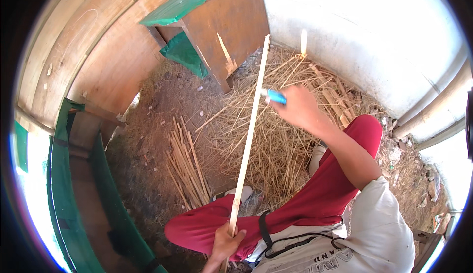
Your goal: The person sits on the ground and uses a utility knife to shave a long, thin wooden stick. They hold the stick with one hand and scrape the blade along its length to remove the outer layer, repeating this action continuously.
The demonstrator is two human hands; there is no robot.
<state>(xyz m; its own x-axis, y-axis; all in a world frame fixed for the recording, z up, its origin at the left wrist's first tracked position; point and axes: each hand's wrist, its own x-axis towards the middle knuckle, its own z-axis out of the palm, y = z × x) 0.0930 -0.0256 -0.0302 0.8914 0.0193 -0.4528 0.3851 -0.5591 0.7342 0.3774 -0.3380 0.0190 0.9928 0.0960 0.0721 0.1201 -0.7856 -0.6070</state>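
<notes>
A long pale bamboo strip (250, 130) slants up from my lap toward the brown cabinet. My left hand (227, 241) is closed around its lower end, over my red trousers. In my right hand (299, 108), the fingers wrap a blue-handled knife (276, 96). Its pale front end meets or nearly meets the strip's upper part; motion blur hides whether they touch. A heap of thin shavings (276, 145) spreads over the ground beneath the strip and between my legs.
Several split bamboo strips (187, 167) lie bundled on the dirt at left. A brown cabinet with a green cover (231, 22) stands ahead. A green-lined wooden trough (88, 194) runs along the left. A white wall (364, 41) curves at right, with bamboo pieces (337, 103) near its foot.
</notes>
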